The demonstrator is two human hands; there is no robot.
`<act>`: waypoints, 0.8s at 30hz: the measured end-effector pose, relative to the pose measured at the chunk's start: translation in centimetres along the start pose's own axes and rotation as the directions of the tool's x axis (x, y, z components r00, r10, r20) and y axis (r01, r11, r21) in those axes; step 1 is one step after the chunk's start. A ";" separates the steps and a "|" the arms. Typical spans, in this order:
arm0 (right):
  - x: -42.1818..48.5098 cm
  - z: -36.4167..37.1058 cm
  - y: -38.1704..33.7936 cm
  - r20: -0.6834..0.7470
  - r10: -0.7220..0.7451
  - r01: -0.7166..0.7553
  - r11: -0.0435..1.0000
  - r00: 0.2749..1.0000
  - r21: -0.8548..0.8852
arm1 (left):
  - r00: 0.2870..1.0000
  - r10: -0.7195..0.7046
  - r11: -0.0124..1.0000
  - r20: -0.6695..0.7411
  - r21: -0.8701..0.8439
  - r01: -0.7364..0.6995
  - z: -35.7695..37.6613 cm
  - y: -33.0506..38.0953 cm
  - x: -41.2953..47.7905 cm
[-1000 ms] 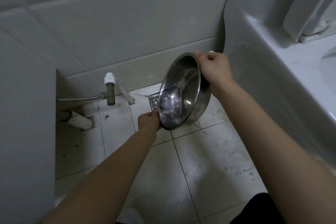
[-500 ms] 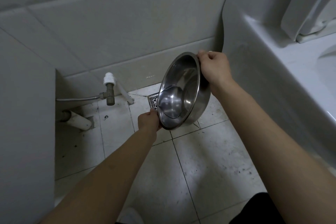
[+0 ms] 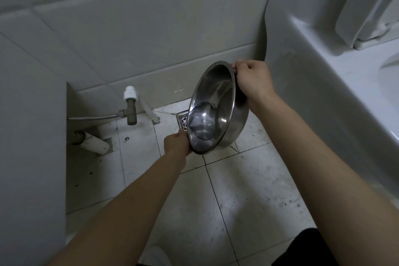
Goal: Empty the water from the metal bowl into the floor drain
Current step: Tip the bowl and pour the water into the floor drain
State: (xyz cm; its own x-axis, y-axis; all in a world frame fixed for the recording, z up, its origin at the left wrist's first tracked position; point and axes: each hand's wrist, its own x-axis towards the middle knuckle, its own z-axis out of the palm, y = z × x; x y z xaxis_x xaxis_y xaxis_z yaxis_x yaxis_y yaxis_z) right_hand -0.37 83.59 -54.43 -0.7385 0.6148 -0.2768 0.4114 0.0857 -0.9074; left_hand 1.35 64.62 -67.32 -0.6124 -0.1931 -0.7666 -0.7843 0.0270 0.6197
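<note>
- Steel bowl (image 3: 218, 97) hangs in the air, tipped steeply onto its edge. Its mouth faces left and its low rim sits just above the floor drain (image 3: 182, 119), hiding part of it.
- Whether any water is left inside I cannot tell. The shiny base shows only reflections, and no stream shows at the rim.
- The left hand (image 3: 176, 143) pinches the low rim with its fingers curled onto the edge. The right hand (image 3: 252, 80) grips the high rim, its fingers closed round it.
- The drain is a small square grate set in the tiled floor (image 3: 248, 190) close to the wall. A brass valve (image 3: 131, 110) and a white pipe (image 3: 95, 142) stand to its left, and the toilet (image 3: 323, 75) rises to its right.
- Likely trouble, as I judge it:
  - The grate is small and the rim is wide, so any water that leaves along a broad stretch of the edge could land on the tiles beside the drain.
  - A pour from this height could splash off the grate onto the floor and the dark clothing (image 3: 302, 248) at the lower edge of the view.
  - Wet metal is slick, and the left hand's pinch is a light hold, so the low rim could slip and the bowl drop onto the tiles.
  - The bowl covers part of the grate, so the aim is partly blind.
</note>
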 end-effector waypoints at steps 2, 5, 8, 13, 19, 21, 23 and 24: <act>0.0 0.0 0.0 0.011 0.000 0.000 1.000 1.000 -0.006 | 1.000 -0.004 1.000 0.004 -0.002 0.004 0.0 0.0 0.1; 0.0 0.0 0.0 0.027 -0.003 0.003 1.000 1.000 -0.008 | 1.000 -0.010 1.000 0.012 -0.008 0.010 0.1 0.0 0.1; 0.0 0.1 -0.1 0.028 0.005 -0.005 1.000 1.000 -0.003 | 1.000 -0.007 1.000 0.004 0.002 0.007 0.2 0.2 -0.1; 0.0 0.3 -0.2 0.023 0.015 -0.015 1.000 1.000 -0.016 | 1.000 -0.002 1.000 0.004 0.016 0.002 0.2 0.1 0.0; 0.0 0.5 -0.3 0.027 0.021 -0.020 1.000 0.999 -0.016 | 1.000 0.007 1.000 0.002 0.024 -0.007 0.0 -0.2 0.5; -0.1 0.6 -0.3 0.031 0.026 -0.025 0.999 0.999 -0.021 | 1.000 0.005 1.000 0.005 0.012 -0.005 0.0 -0.3 0.6; -0.2 0.6 -0.4 0.034 0.023 -0.022 0.999 0.999 -0.028 | 1.000 0.001 1.000 0.007 0.010 -0.001 0.1 -0.3 0.7; -0.2 0.6 -0.4 0.035 0.022 -0.021 0.999 0.999 -0.032 | 1.000 -0.001 1.000 0.005 0.011 0.001 0.1 -0.3 0.7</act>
State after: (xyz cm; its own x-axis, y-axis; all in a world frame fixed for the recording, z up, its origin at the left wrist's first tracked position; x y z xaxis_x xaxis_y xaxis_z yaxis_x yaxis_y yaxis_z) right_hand -0.69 82.95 -54.20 -0.7474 0.5891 -0.3072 0.4434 0.0980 -0.8909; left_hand 1.14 64.57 -68.12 -0.6123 -0.1880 -0.7679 -0.7858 0.0376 0.6173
